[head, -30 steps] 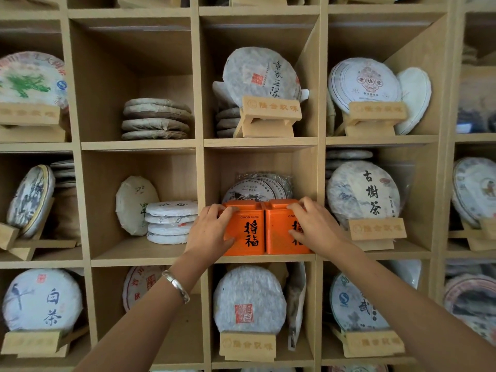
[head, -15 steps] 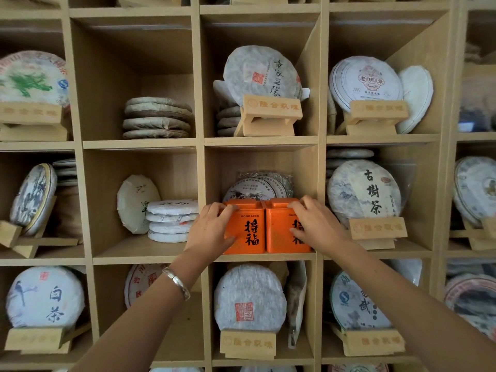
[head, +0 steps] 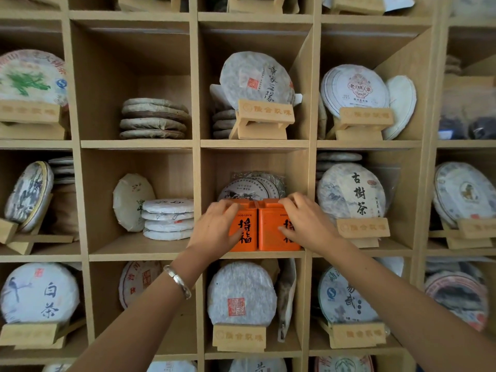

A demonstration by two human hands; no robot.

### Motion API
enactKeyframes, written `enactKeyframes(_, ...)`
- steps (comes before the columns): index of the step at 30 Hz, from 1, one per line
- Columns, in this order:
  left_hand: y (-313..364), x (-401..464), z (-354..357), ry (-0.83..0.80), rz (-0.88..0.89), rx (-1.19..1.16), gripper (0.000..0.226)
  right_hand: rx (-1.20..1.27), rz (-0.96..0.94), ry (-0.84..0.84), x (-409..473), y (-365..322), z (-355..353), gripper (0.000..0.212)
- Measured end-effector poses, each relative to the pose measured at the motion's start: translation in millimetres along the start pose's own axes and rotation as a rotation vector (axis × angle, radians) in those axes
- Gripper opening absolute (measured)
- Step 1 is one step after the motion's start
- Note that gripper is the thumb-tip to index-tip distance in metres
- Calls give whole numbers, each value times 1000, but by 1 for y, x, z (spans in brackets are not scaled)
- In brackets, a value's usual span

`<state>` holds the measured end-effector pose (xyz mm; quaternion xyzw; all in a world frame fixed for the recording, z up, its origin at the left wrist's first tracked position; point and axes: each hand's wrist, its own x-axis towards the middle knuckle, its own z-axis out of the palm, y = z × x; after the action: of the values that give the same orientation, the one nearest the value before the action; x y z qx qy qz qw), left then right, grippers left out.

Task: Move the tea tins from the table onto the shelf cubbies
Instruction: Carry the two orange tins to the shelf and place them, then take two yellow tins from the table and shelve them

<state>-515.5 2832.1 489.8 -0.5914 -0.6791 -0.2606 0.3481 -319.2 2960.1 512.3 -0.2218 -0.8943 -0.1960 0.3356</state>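
Head view. Against the earlier frames we find little moved: both hands remain on the two orange tins, and only the left thumb has slid a little further across the front of its tin. The left tin [head: 245, 229] and right tin [head: 273, 229] stand upright, side by side and touching, at the front edge of the middle cubby [head: 253, 254] of a pale wooden shelf [head: 197, 103]. The left hand [head: 214, 232] curls round the left tin's outer side and top; the right hand [head: 306, 224] grips the right tin likewise, its thumb lying over the front label. Each tin bears black brush characters beneath the printed words "GOOD LUCK", partly covered. We see a silver bangle [head: 177, 281] on the left wrist. Behind the tins lean wrapped tea cakes [head: 251, 187]. Neighbouring cubbies hold further paper-wrapped cakes, some on wooden stands [head: 265, 114] with stamped characters; one cake [head: 351, 196] reads 古樹茶, another [head: 40, 292] 白茶.
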Motion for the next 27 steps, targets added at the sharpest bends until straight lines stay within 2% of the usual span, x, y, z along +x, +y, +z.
enactKeyframes(3, 20, 0, 0, -85, 128, -81, 44, -2, -14, -19, -13, 2, -10, 52)
enactKeyframes(6, 37, -4, 10, -165, 156, -134, 45, -53, 4, -49, -37, 11, -23, 48)
enactKeyframes(9, 53, -8, 23, -236, 206, -177, 44, -124, 89, -124, -70, 22, -40, 49)
enactKeyframes(14, 104, 2, 41, -266, 380, -293, 44, -265, 285, -236, -135, 37, -74, 49)
enactKeyframes(20, 218, -15, 49, -313, 654, -539, 42, -441, 577, -395, -250, 28, -141, 46)
enactKeyframes(27, 404, -87, 14, -380, 1001, -806, 44, -741, 1065, -602, -430, -39, -280, 47)
